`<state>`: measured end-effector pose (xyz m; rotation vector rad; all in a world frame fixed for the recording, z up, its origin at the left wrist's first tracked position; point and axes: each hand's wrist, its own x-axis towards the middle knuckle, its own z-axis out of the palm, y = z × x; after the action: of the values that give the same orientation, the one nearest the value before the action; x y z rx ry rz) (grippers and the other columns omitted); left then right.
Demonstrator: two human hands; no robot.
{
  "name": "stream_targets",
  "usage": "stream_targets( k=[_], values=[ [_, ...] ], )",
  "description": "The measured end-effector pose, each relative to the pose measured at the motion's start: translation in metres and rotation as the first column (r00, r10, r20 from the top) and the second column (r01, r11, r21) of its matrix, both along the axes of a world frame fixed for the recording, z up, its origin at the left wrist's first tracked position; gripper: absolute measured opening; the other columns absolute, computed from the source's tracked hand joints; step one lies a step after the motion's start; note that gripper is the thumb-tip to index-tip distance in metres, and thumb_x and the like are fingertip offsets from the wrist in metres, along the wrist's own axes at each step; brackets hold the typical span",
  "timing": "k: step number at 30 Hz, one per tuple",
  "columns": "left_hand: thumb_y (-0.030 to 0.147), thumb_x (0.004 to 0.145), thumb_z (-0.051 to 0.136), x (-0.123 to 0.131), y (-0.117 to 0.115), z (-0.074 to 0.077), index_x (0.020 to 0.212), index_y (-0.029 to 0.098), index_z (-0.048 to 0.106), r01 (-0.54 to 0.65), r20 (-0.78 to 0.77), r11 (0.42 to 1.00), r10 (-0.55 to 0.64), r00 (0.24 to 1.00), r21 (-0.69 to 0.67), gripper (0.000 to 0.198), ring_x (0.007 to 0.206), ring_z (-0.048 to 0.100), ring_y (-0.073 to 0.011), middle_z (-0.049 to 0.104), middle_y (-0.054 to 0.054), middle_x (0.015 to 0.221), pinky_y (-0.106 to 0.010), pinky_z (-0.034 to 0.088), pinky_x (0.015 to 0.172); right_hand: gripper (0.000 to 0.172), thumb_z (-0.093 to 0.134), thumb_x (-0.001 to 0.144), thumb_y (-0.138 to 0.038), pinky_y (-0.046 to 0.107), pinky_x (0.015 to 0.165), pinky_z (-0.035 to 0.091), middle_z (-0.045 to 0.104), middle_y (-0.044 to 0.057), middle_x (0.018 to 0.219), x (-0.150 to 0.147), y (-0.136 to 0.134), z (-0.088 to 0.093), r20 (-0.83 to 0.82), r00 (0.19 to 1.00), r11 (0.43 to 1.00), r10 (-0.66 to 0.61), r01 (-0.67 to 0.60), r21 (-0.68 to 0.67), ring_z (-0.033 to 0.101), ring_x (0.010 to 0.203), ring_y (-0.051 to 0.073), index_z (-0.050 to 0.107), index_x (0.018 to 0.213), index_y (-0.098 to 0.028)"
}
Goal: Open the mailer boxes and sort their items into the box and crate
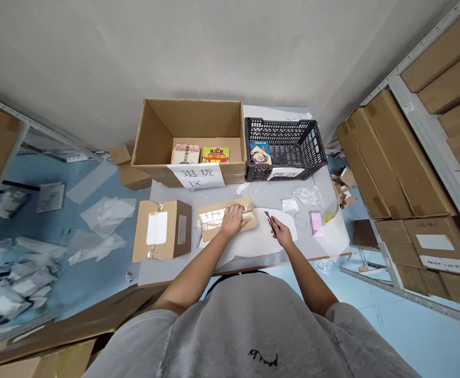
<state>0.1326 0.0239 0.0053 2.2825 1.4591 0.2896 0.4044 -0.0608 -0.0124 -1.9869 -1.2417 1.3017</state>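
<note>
A small flat cardboard box point(210, 216), with shiny clear tape along its top, lies at the middle of the table. My left hand point(232, 219) holds it from above, fingers curled over the taped top and thumb out to the right. To the right of the box, my right hand point(282, 232) is closed round a utility knife point(270, 218), whose tip points up and left, apart from the box. White sheet material point(253, 242) lies under the box and below both hands.
Behind stand a large open cardboard box point(190, 118) with several books and a black plastic crate point(312, 142) holding a book. A taped carton point(141, 231) sits left. Bubble wrap point(309, 196) and a pink item point(316, 224) lie right. Shelves of cartons point(407, 152) flank the table.
</note>
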Motion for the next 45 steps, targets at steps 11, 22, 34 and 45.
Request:
stream_targets(
  k=[11, 22, 34, 45],
  values=[
    [0.043, 0.109, 0.05, -0.063, -0.078, 0.004, 0.159, 0.025, 0.052, -0.535, -0.026, 0.845, 0.535, 0.845, 0.001, 0.053, 0.158, 0.043, -0.0369, 0.051, -0.019, 0.167, -0.06, 0.032, 0.13, 0.065, 0.037, 0.108, -0.037, 0.039, 0.1, 0.055, 0.067, 0.018, 0.132, -0.031, 0.028, -0.036, 0.326, 0.944, 0.991, -0.044, -0.001, 0.136, 0.069, 0.113, 0.03, 0.043, 0.17, -0.018],
    [0.068, 0.1, 0.064, -0.06, -0.074, -0.018, 0.174, 0.012, 0.026, -0.804, -0.006, 0.559, 0.82, 0.572, -0.205, 0.101, 0.143, 0.062, -0.0425, 0.058, -0.029, 0.159, -0.047, 0.06, 0.101, 0.059, 0.067, 0.103, -0.038, 0.041, 0.103, 0.05, 0.065, 0.016, 0.132, -0.11, 0.115, 0.029, 0.532, 0.768, 0.79, 0.357, -0.552, 0.267, 0.058, 0.123, 0.035, 0.057, 0.159, -0.024],
    [0.063, 0.1, 0.069, -0.093, -0.011, -0.008, 0.165, 0.021, 0.051, -0.593, 0.041, 0.79, 0.605, 0.795, -0.156, 0.079, 0.133, 0.066, -0.0372, 0.066, -0.02, 0.15, -0.043, 0.054, 0.108, 0.042, 0.086, 0.091, -0.042, 0.035, 0.08, 0.044, 0.078, 0.011, 0.105, -0.125, 0.129, 0.04, 0.522, 0.79, 0.912, 0.32, -0.406, 0.054, 0.069, 0.098, 0.032, 0.065, 0.124, -0.026],
    [0.064, 0.105, 0.052, -0.03, -0.021, -0.018, 0.175, 0.003, 0.02, -0.827, -0.009, 0.561, 0.827, 0.562, -0.042, 0.099, 0.155, 0.042, -0.0493, 0.026, -0.035, 0.178, -0.061, 0.041, 0.122, 0.031, 0.05, 0.105, -0.034, 0.033, 0.086, 0.052, 0.069, 0.011, 0.13, -0.149, 0.062, 0.023, 0.378, 0.902, 0.93, 0.209, -0.303, 0.208, 0.069, 0.113, 0.027, 0.063, 0.131, -0.025]
  ],
)
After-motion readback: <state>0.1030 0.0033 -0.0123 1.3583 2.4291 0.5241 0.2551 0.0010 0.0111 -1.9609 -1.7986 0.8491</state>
